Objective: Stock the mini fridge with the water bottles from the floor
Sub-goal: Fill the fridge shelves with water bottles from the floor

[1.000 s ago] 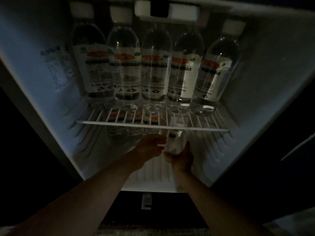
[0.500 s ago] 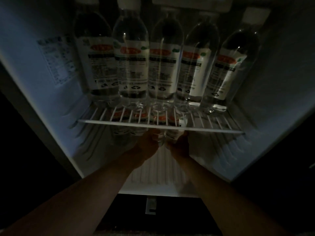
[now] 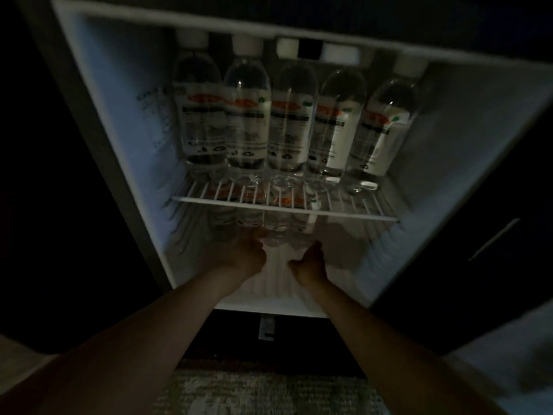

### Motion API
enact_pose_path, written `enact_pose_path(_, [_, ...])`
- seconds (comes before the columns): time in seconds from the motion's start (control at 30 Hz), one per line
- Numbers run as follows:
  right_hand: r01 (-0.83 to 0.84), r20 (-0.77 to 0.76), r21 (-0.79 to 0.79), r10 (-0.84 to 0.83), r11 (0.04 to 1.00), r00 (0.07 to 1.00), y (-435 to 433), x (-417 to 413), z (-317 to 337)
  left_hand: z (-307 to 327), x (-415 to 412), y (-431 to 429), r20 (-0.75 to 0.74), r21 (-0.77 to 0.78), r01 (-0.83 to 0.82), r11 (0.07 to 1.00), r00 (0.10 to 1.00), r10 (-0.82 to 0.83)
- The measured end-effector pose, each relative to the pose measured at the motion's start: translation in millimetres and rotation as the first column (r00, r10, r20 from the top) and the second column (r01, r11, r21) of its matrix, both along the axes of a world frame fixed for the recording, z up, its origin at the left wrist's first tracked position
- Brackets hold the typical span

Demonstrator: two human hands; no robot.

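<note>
— Gripping anything down there?

— Hard to say in such dim light. Shows the left hand (image 3: 239, 256) curled, fingers against the bases of the lower bottles (image 3: 275, 232). Shows the right hand (image 3: 308, 263) loosely cupped just beside the rightmost of them. Cannot confirm a closed hold for either.

— And around the hands, biggest first?

— Takes in an open mini fridge (image 3: 119, 115), white inside, filling most of the view. Next, five water bottles (image 3: 287, 124) standing upright side by side on a wire shelf (image 3: 359, 215), labels facing out, caps close to the ceiling. Under that shelf, the lower bottles again: several, standing toward the back of the bottom compartment, glimpsed partly through the wires. Beneath the fridge, a strip of patterned rug (image 3: 269, 390), with no bottles visible on it. Smallest of all, a pale bracket (image 3: 266, 327) below the front edge.

— Best way to do this step well?

— Looks like settling the lower row into line, judging by the hands. Push at the bases rather than the shoulders, to keep each bottle upright. Slide toward the back wall and snug against the neighbour, saving the free space on the right for more. Keep knuckles clear of the shelf wires above. Go gently: packed this close, likely to knock one another over.
</note>
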State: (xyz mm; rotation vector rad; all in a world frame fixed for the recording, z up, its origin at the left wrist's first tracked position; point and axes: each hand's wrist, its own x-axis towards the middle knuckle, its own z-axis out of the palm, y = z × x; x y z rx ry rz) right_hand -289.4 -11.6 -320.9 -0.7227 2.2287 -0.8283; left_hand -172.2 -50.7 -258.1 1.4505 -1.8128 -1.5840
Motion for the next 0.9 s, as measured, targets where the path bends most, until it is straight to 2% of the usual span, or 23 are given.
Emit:
enact_pose_path(0.13, [-0.056, 0.060, -0.101, 0.062, 0.993, 0.996, 36.5, 34.5, 40.5, 21.9, 25.2, 27.1, -0.020, 0.074, -0.061, 0.995, 0.998, 0.063])
enact_pose_path(0.2, [-0.093, 0.052, -0.094, 0.098, 0.991, 0.994, 56.6, 52.6, 70.9, 48.6, 44.8, 52.8, -0.053, 0.051, -0.039, 0.998, 0.998, 0.042])
enact_pose_path(0.3, [-0.077, -0.030, -0.213, 0.073, 0.974, 0.997, 97.6, 84.5, 116.4, 91.0, 87.1, 95.5, -0.089, -0.022, -0.091, 0.996, 0.992, 0.089])
enact_pose_path(0.4, [-0.044, 0.068, -0.269, 0.065, 0.962, 0.996, 149.6, 141.4, 175.2, 135.8, 153.7, 149.7, -0.084, -0.060, -0.147, 0.987, 0.986, 0.141])
enact_pose_path(0.47, [0.001, 0.127, -0.366, 0.048, 0.931, 0.991, 164.7, 166.8, 198.9, 151.8, 183.2, 170.0, -0.077, -0.134, -0.158, 0.978, 0.986, 0.149])
enact_pose_path(0.6, [-0.049, 0.188, -0.465, 0.153, 0.884, 0.970, 193.2, 237.8, 240.9, 176.3, 262.0, 199.7, -0.096, -0.199, -0.246, 0.949, 0.968, 0.231])
enact_pose_path(0.77, [-0.164, 0.208, -0.540, 0.320, 0.825, 0.924, 229.9, 348.9, 256.9, 179.5, 365.7, 241.6, -0.108, -0.201, -0.403, 0.893, 0.915, 0.389])
enact_pose_path(0.9, [-0.272, 0.223, -0.536, 0.445, 0.799, 0.868, 255.3, 436.3, 234.2, 160.4, 448.0, 282.9, -0.111, -0.182, -0.552, 0.814, 0.834, 0.541])
